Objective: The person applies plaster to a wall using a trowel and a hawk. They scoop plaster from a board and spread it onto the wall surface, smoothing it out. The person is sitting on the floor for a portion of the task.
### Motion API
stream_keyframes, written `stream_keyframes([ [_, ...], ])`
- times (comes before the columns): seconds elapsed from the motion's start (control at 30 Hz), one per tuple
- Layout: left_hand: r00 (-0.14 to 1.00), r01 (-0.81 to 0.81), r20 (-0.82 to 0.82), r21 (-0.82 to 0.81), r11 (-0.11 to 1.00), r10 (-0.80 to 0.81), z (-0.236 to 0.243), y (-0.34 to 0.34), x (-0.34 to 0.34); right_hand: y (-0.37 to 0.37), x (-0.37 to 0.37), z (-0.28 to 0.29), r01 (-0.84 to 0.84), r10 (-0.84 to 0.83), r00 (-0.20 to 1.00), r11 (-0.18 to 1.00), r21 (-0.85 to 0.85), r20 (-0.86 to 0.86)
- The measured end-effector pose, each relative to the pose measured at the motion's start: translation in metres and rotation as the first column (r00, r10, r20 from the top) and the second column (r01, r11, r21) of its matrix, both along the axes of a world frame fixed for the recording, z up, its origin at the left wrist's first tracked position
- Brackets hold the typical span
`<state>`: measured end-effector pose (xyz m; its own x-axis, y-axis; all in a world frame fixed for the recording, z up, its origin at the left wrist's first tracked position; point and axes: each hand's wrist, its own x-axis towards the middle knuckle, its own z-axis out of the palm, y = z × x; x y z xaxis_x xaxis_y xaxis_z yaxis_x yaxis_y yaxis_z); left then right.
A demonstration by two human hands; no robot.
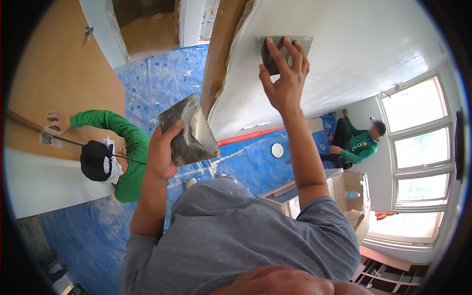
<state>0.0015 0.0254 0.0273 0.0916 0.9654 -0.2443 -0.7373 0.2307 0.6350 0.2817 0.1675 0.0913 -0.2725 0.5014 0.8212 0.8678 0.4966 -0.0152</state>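
While my right hand (285,78) is raised overhead, its fingers are spread and pressed flat on the back of a metal trowel (282,51), holding the blade against the white wall panel (364,44). The trowel sits near the panel's upper edge, just beside a bare wooden strip (221,54) that runs along the panel's left side.

My left hand (161,152) is lower and closed around the bottom edge of a square metal hawk (189,132), thumb over the front face. The hawk is tilted and carries a smear of white compound (192,123) across its middle. Hawk and trowel are well apart.

Below, blue floor sheeting (162,78) spotted with white covers the floor. A person in a green top and dark cap (113,157) works at the left, one hand against a tan wall (59,73). A second person in green (356,142) sits on the floor at the right, near tall windows (420,147). Open cardboard boxes (314,194) stand near my right arm.
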Motion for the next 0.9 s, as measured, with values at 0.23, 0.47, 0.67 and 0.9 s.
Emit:
stream_keyframes([
  [0.23,1.0,0.022,0.012,-0.006,1.0,-0.022,-0.006,-0.006,0.007,-0.003,0.004,-0.082,0.017,-0.018,1.0,0.995,-0.098,-0.014],
  [0.47,1.0,0.005,-0.005,-0.043,0.999,-0.005,-0.015,-0.01,0.027,-0.031,0.0,-0.114,0.059,-0.045,0.998,0.944,-0.324,0.05],
  [0.67,0.999,0.031,0.042,-0.087,0.996,-0.028,-0.029,-0.006,0.039,-0.071,0.005,-0.039,-0.074,0.021,0.985,0.95,-0.305,-0.174],
  [0.9,0.993,0.113,0.044,-0.037,0.993,-0.111,-0.033,-0.002,0.049,-0.003,0.001,0.15,-0.019,0.024,1.0,0.95,0.312,-0.013],
])
